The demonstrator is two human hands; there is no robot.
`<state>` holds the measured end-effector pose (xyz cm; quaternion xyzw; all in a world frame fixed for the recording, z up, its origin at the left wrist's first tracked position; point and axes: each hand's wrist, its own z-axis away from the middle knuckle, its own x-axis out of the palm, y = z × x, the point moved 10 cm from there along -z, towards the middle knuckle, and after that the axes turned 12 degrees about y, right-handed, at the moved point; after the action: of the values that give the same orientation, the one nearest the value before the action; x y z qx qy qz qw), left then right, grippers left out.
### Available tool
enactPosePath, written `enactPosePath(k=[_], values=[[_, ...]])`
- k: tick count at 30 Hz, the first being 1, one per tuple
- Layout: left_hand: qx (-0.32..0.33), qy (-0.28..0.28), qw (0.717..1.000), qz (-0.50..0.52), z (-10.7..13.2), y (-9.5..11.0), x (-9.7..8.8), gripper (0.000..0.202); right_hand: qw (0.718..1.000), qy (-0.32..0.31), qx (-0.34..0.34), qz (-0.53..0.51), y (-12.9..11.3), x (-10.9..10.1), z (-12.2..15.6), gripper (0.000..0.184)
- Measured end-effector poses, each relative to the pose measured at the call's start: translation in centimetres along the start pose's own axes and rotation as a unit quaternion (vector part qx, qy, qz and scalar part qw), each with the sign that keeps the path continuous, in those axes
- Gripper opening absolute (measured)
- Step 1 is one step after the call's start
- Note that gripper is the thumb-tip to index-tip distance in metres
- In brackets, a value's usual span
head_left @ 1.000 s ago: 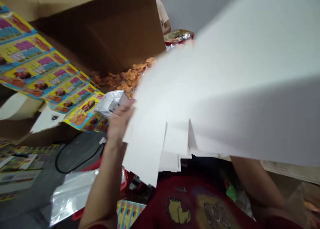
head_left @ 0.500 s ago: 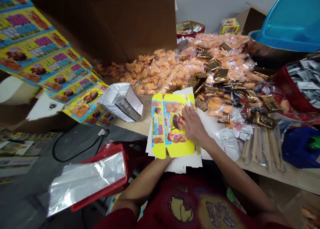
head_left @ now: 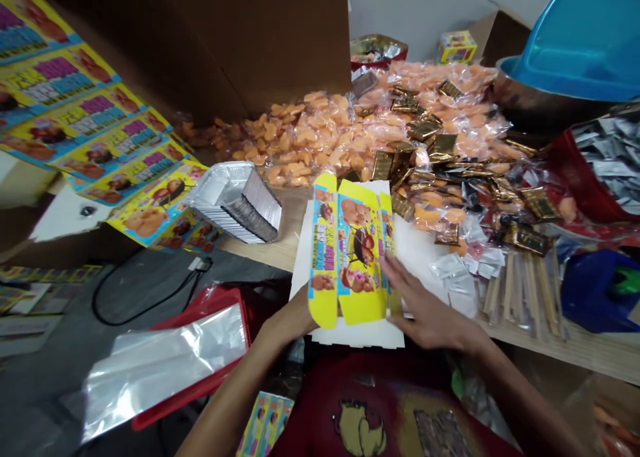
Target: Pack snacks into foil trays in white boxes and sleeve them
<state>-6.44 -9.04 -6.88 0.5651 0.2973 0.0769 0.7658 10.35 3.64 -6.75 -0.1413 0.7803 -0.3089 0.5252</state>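
Observation:
A flat yellow printed carton lies on a stack of white carton blanks at the table's near edge. My left hand grips the carton's lower left corner from below, its fingers mostly hidden under the sheets. My right hand rests with its fingers spread on the carton's right edge and the white blanks beside it.
A stack of foil trays sits left of the carton. Orange wrapped snacks, gold sachets and wooden sticks cover the table. A brown box stands behind, printed sheets lie left, and a red bin with plastic bags is lower left.
A second ago white blanks filled the view near the camera. They now lie on the table with the yellow carton on top. My right hand has slid from the carton's middle to its right edge.

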Motion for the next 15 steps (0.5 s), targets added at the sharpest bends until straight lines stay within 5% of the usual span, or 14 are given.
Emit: enactPosePath(k=[2,3,6,11,15], values=[[0.023,-0.037,0.999,-0.013,-0.2,0.5,1.5,0.028,0.999,0.021,0.019,0.045,-0.3,0.2,2.1,0.102],[0.031,-0.012,0.999,-0.024,-0.8,0.6,1.7,0.027,0.996,0.046,0.039,0.058,0.0,0.2,2.6,0.099],[0.043,0.132,0.989,-0.056,-2.8,1.1,0.9,0.024,0.988,0.112,0.104,0.027,1.5,-1.0,2.4,0.086],[0.183,0.342,0.917,-0.093,-3.0,6.3,-2.4,0.018,0.990,0.063,0.059,-0.116,0.5,-4.5,0.0,0.088],[0.232,0.301,0.922,-0.070,-2.7,9.0,-2.9,0.018,0.993,0.095,0.046,-0.051,0.8,-7.4,-3.6,0.089]])
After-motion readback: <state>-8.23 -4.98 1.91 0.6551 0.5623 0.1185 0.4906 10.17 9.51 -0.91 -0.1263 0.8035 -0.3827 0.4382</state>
